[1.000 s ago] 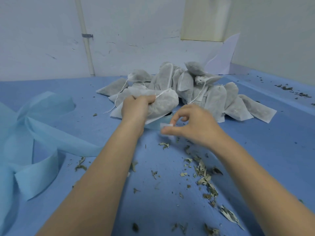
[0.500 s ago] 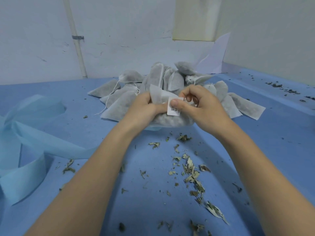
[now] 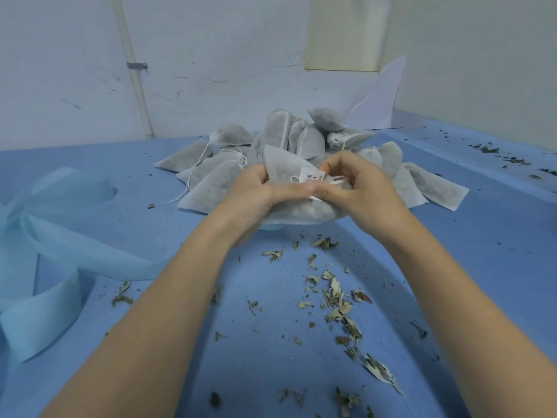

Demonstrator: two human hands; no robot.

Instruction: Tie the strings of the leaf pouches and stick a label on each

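A white leaf pouch (image 3: 304,211) sits in front of me, held between both hands above the blue surface. My left hand (image 3: 256,191) grips its left side, thumb lying across the front. A small white label (image 3: 312,176) with a barcode lies on the pouch's upper part. My right hand (image 3: 361,185) pinches at the label's right edge with curled fingers. Behind them lies a pile of several filled pouches (image 3: 301,140) with white strings (image 3: 196,173).
Dry leaf bits (image 3: 334,297) are scattered on the blue surface (image 3: 482,251) near my forearms. A light blue fabric strip (image 3: 45,260) curls at the left. White walls, a pipe (image 3: 135,70) and a paper sheet (image 3: 376,98) stand behind the pile.
My right hand brought the label up from the surface onto the pouch. My left hand turned the pouch upright and both hands closed together on it.
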